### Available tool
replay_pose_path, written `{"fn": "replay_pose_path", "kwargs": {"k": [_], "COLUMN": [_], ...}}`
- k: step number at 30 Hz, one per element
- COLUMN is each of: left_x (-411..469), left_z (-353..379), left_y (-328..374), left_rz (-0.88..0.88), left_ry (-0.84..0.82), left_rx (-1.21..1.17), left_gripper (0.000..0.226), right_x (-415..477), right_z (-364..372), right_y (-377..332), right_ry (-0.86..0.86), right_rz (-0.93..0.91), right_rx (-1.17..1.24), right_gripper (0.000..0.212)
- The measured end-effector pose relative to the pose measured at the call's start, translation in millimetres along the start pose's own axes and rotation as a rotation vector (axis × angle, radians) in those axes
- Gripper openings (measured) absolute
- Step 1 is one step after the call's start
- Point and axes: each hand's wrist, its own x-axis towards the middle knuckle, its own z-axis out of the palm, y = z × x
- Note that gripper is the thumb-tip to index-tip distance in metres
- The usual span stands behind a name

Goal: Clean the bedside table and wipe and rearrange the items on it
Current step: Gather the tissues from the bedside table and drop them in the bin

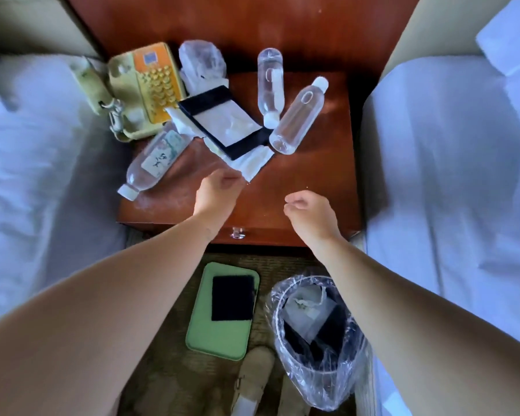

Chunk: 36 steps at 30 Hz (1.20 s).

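The wooden bedside table (312, 175) is cluttered. On it lie a yellow phone (144, 88) with its handset (90, 85) off to the left, a crumpled plastic bag (201, 58), a black-framed pad (222, 121) over white tissues (252, 163), and three clear water bottles (270, 85) (297, 115) (153, 160) on their sides. My left hand (219, 190) hovers over the table's front with loosely curled fingers right by the tissues' near corner, holding nothing. My right hand (306, 208) hangs over the front right part, fingers loosely curled and empty.
On the carpet below, a green tray (219, 340) carries a black cloth (233, 297). Beside it stands a bin (318, 355) with a plastic liner and rubbish inside. A beige shoe (252, 379) is at the bottom. White beds (27, 160) (448, 175) flank the table. A drawer knob (237, 234) faces me.
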Motion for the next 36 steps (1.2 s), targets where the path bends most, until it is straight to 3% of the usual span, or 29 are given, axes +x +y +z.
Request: {"fn": "replay_pose_path", "kwargs": {"k": [2,6,8,12,16,19,23,27,36], "left_x": [21.5,58.4,73.6,94.8,108.3,116.2,125.0,125.7,122.1], "left_z": [-13.4,-35.8,-43.1,-46.4,-37.6,-32.9,-33.5,-32.7,-32.2], "left_y": [7.7,11.5,11.3,9.1,5.5,3.4,-1.3,1.6,-5.1], "left_rz": [-0.083,-0.250,-0.245,-0.163,-0.106,-0.128,-0.205,-0.292,-0.315], "left_ry": [0.092,0.084,0.071,0.059,0.016,0.043,0.058,0.055,0.028], "left_rx": [-0.088,-0.175,-0.085,0.042,0.061,0.033,-0.116,-0.320,-0.295], "left_gripper": [0.021,0.035,0.037,0.012,0.027,0.029,0.019,0.008,0.008], "right_x": [17.6,50.5,66.2,88.5,101.0,106.1,108.4,111.3,111.6], "right_z": [10.1,28.5,34.8,44.8,54.8,62.4,65.7,68.2,73.1], "right_y": [-22.3,-50.4,-53.8,-49.9,-49.2,-51.8,-59.5,-64.8,-63.7], "right_ry": [-0.018,-0.039,-0.020,-0.021,-0.063,-0.064,-0.065,-0.016,0.022], "right_rz": [-0.010,-0.042,-0.015,0.029,0.025,0.001,0.003,0.126,0.269], "right_rx": [0.052,-0.013,-0.071,-0.164,-0.212,-0.150,0.010,0.156,0.447], "right_gripper": [0.034,0.045,0.049,0.061,0.065,0.054,0.023,0.020,0.008]}}
